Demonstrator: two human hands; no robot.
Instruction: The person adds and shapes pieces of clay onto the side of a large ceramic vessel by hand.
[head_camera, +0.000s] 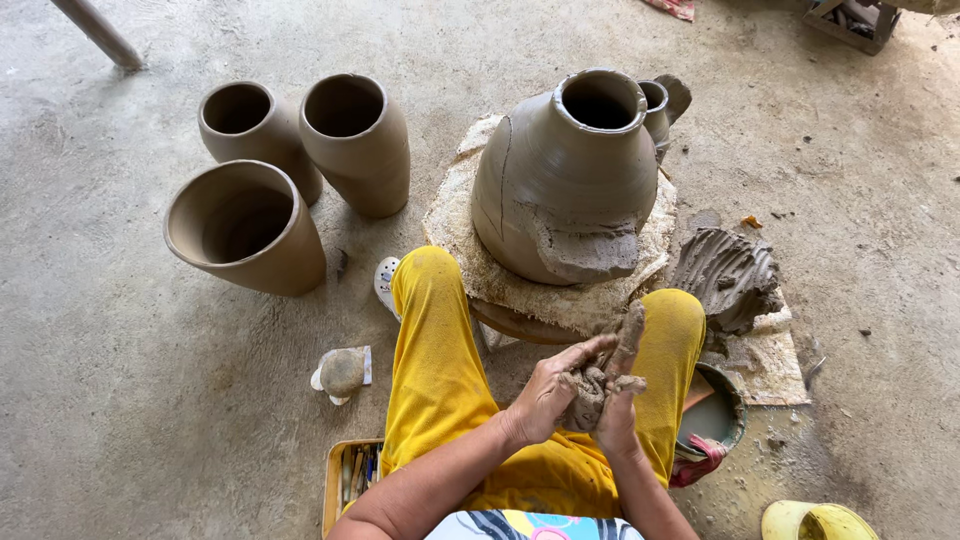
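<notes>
My left hand and my right hand press together around a grey lump of wet clay over my lap, above yellow trousers. Both hands are smeared with clay. In front of my knees a large unfired clay pot with a narrow mouth stands on a cloth-covered round stand. The pot has a crack down its left side and a rough fresh patch low on its near wall. A heap of scored wet clay lies to the right on a cloth.
Three unfired clay vases stand at the left on the concrete floor. A small pot sits behind the big one. A wooden tray of tools, a stone-like lump, a water bowl and a yellow container lie nearby.
</notes>
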